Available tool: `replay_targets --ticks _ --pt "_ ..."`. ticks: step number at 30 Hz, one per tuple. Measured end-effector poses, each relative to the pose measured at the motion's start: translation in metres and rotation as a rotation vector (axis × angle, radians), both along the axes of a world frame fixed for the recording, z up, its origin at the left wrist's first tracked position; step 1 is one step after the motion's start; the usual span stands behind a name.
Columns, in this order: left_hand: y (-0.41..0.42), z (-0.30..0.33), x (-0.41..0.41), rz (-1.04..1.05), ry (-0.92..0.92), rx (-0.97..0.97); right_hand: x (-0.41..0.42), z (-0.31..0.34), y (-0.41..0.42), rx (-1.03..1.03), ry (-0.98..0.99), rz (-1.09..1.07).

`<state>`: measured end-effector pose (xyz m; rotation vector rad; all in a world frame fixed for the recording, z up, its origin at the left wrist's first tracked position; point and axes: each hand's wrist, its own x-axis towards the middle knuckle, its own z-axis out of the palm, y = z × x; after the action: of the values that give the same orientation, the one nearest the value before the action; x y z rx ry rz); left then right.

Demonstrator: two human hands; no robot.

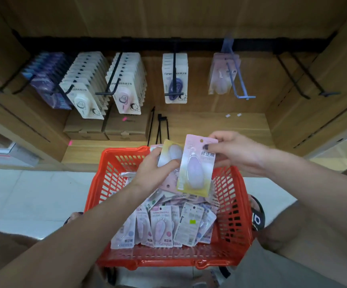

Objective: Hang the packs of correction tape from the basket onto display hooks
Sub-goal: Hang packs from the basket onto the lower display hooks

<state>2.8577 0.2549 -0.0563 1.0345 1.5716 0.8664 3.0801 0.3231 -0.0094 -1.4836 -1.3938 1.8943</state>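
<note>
Display bay: a light brown wooden shelf recess [189,17] fills the far half of the view, with a black metal rail [147,43] running left to right across its back.
Floor: pale grey tiles [23,194] lie near, left and right of the basket.
Basket: a red plastic slatted shopping basket [232,215] sits in the near middle, its far rim against the wooden shelf edge.
Loose packs: a heap of pastel carded correction tape packs [162,227] lies inside the basket, overlapping, most face up.
Hung stock: on black wire hooks [112,80] at far left hang a row of dark purple packs [46,80], then cream packs [85,90], then cream packs with a pink tape unit [127,88]; a short row with a blue unit [174,80] hangs in the far middle.
Blue hook: a pale blue wire hook [239,84] right of the middle carries a few pink packs [220,75] near the rail; its outer end is bare.
Boxes: two brown cardboard cartons [106,125] stand on the shelf floor under the left hooks.
Right hand: the right hand [237,152] pinches the top corner of a pink-to-yellow pack with a lilac tape unit [195,169] between thumb and fingers, above the basket's far right part, hanging upright.
Left hand: the left hand [153,173] grips a yellow-and-lilac pack [170,154] with curled fingers, just left of the other pack, over the basket.
</note>
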Motion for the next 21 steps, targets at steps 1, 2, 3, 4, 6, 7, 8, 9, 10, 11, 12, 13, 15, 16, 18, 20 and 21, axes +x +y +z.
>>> replay_targets --ticks 1,2,3,4,6,7,8,9,10,11,12,13,15,16,18,20,21 --pt "0.005 0.009 0.002 -0.029 -0.011 0.025 -0.001 0.006 0.003 -0.01 0.05 -0.067" --pt "0.009 0.019 0.004 -0.069 -0.011 0.05 0.0 0.009 0.007 -0.018 0.087 -0.124" --pt "0.012 0.027 0.004 -0.111 0.001 0.071 0.0 0.012 0.01 -0.031 0.122 -0.173" --pt "0.014 0.034 0.003 -0.148 0.023 0.091 0.002 0.015 0.013 -0.047 0.147 -0.214" --pt "0.019 0.043 -0.002 -0.196 0.077 0.12 0.008 0.023 0.018 -0.066 0.171 -0.272" --pt "0.021 0.047 -0.005 -0.207 0.096 0.131 0.013 0.026 0.021 -0.061 0.172 -0.292" --pt "0.025 0.05 -0.008 -0.216 0.104 0.139 0.019 0.029 0.024 -0.045 0.167 -0.311" --pt "0.029 0.052 -0.009 -0.216 0.107 0.144 0.027 0.032 0.027 -0.019 0.159 -0.332" --pt "0.034 0.053 -0.009 -0.209 0.108 0.146 0.035 0.033 0.03 0.01 0.153 -0.354" --pt "0.038 0.054 -0.008 -0.201 0.111 0.152 0.043 0.034 0.033 0.035 0.154 -0.377" --pt "0.043 0.054 -0.006 -0.196 0.118 0.161 0.05 0.033 0.035 0.059 0.159 -0.404" --pt "0.047 0.054 -0.003 -0.191 0.121 0.167 0.055 0.032 0.037 0.082 0.166 -0.433" --pt "0.053 0.052 0.004 -0.18 0.105 0.161 0.06 0.028 0.04 0.123 0.169 -0.491" --pt "0.055 0.05 0.006 -0.181 0.098 0.157 0.061 0.026 0.042 0.139 0.165 -0.512" --pt "0.056 0.048 0.009 -0.189 0.102 0.148 0.059 0.02 0.047 0.157 0.146 -0.53" --pt "0.057 0.045 0.008 -0.197 0.121 0.143 0.054 0.015 0.052 0.158 0.133 -0.545" --pt "0.057 0.044 0.007 -0.198 0.126 0.138 0.051 0.013 0.054 0.16 0.128 -0.551"
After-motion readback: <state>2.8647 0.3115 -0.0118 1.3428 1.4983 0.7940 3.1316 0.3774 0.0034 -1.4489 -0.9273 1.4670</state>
